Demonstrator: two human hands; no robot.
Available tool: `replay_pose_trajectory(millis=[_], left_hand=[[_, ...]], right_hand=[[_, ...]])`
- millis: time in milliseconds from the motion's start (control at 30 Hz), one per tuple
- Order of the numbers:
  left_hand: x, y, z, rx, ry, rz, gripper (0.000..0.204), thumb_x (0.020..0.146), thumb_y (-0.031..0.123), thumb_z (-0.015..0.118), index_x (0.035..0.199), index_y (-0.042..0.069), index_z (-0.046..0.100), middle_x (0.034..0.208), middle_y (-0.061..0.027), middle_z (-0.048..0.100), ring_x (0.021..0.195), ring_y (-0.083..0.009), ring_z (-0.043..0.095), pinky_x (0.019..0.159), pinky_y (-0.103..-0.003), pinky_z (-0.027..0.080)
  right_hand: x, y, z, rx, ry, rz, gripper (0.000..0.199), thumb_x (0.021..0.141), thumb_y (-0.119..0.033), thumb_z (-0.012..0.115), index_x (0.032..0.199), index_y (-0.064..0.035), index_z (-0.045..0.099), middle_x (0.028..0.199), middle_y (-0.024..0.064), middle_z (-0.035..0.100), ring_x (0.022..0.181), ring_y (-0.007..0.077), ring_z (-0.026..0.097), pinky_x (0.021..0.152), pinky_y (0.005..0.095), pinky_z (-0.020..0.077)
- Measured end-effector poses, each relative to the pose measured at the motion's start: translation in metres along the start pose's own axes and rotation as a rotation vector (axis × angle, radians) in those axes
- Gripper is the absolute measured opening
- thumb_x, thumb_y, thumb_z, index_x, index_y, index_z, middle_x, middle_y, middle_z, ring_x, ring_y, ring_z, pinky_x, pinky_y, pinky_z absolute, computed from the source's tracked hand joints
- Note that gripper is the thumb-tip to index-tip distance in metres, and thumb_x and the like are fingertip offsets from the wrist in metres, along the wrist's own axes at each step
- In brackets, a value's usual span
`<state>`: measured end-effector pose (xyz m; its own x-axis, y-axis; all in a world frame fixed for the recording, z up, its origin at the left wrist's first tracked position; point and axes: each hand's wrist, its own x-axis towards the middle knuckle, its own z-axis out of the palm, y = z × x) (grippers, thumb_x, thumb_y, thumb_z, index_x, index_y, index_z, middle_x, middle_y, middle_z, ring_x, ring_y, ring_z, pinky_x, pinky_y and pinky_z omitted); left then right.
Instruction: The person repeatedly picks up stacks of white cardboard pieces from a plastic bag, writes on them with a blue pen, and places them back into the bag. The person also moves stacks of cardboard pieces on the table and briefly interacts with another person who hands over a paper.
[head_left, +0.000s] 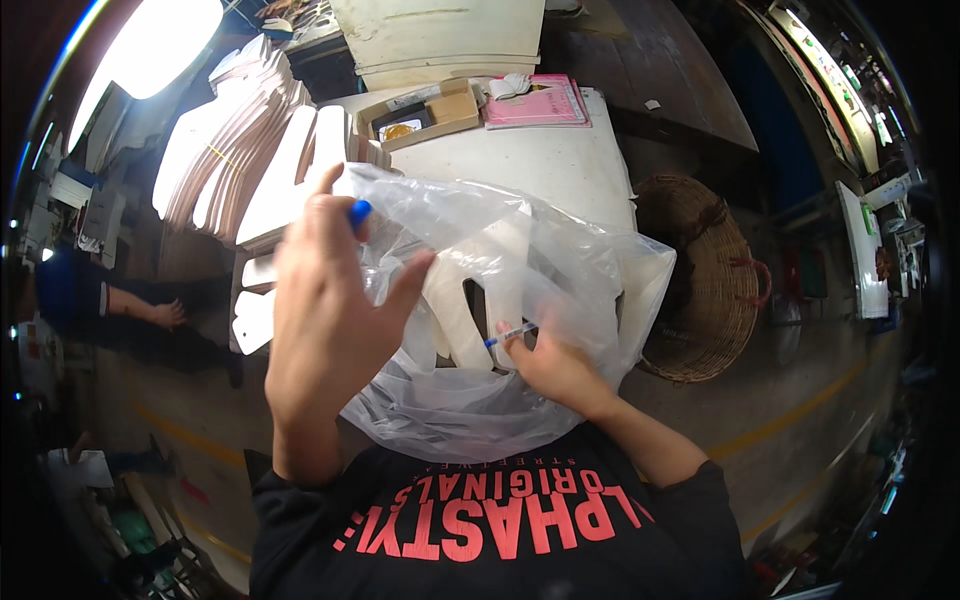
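Observation:
A clear plastic bag [575,265] lies spread in front of me at the near side of the table. Flat cream-coloured shaped pieces [460,325] show within its opening and through its film. My left hand [335,300] is raised over the bag's left side, thumb apart and one finger pointing up. A small blue cap [359,213] sits among its bent fingers, slightly blurred. My right hand [555,365] reaches to the bag's opening and pinches a pen [510,334] with a blue end, over the pieces. Film partly covers that hand's fingers.
Tall stacks of pale shaped pieces [225,150] stand at the left. Behind the bag, a shallow cardboard box [435,110] and a pink printed booklet [540,103] lie on the white table [480,160]. A wicker basket [725,290] stands at right. Another person's hand [168,313] shows at far left.

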<state>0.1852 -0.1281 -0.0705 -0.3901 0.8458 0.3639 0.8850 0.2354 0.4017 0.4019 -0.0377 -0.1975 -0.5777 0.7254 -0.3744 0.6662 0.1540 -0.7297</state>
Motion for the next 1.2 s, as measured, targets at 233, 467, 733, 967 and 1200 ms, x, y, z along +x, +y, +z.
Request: replay_pose_trajectory(millis=[233, 467, 733, 967, 1200], left_hand=[[0.016, -0.022, 0.051, -0.184, -0.497, -0.170, 0.053, 0.090, 0.019, 0.083, 0.118, -0.001, 0.043, 0.079, -0.0179, 0.068, 0.072, -0.0323, 0.071, 0.069, -0.042, 0.056], [0.021, -0.020, 0.059, -0.332, -0.357, 0.006, 0.041, 0.095, 0.018, 0.075, 0.115, -0.004, 0.046, 0.095, -0.0253, 0.068, 0.095, -0.0434, 0.068, 0.083, -0.048, 0.054], [-0.015, 0.001, 0.108, 0.002, -0.360, 0.297, 0.070, 0.080, 0.038, 0.088, 0.125, 0.000, 0.051, 0.114, -0.0177, 0.063, 0.115, -0.0389, 0.061, 0.102, -0.050, 0.044], [-0.003, -0.003, 0.130, 0.029, -0.363, 0.180, 0.077, 0.068, 0.033, 0.090, 0.125, -0.003, 0.053, 0.110, -0.0176, 0.067, 0.110, -0.0378, 0.064, 0.098, -0.049, 0.044], [0.006, 0.002, 0.132, 0.010, -0.350, 0.141, 0.078, 0.067, 0.034, 0.091, 0.124, -0.003, 0.053, 0.108, -0.0202, 0.069, 0.106, -0.0385, 0.066, 0.095, -0.048, 0.044]], right_hand=[[0.000, -0.005, 0.019, 0.100, -0.283, 0.012, 0.062, 0.104, -0.051, 0.063, 0.125, 0.0063, 0.050, 0.096, 0.0236, 0.073, 0.094, 0.0353, 0.073, 0.086, 0.0445, 0.0538], [-0.003, -0.023, -0.011, -0.086, -0.343, -0.266, 0.052, 0.101, -0.041, 0.068, 0.114, 0.0061, 0.049, 0.080, 0.0312, 0.068, 0.083, 0.0488, 0.071, 0.074, 0.0530, 0.0541], [0.009, -0.005, -0.091, -0.507, -0.385, -0.398, 0.038, 0.097, -0.029, 0.071, 0.107, 0.0008, 0.049, 0.075, 0.0273, 0.067, 0.076, 0.0488, 0.069, 0.069, 0.0550, 0.0538], [0.077, 0.049, -0.072, -0.729, 0.010, -0.544, 0.036, 0.087, -0.006, 0.066, 0.122, -0.0008, 0.057, 0.074, 0.0221, 0.070, 0.072, 0.0432, 0.071, 0.066, 0.0525, 0.0571], [0.115, 0.057, -0.082, -0.855, 0.173, -0.604, 0.045, 0.086, -0.004, 0.063, 0.130, 0.0055, 0.060, 0.070, 0.0175, 0.070, 0.064, 0.0362, 0.072, 0.061, 0.0473, 0.0575]])
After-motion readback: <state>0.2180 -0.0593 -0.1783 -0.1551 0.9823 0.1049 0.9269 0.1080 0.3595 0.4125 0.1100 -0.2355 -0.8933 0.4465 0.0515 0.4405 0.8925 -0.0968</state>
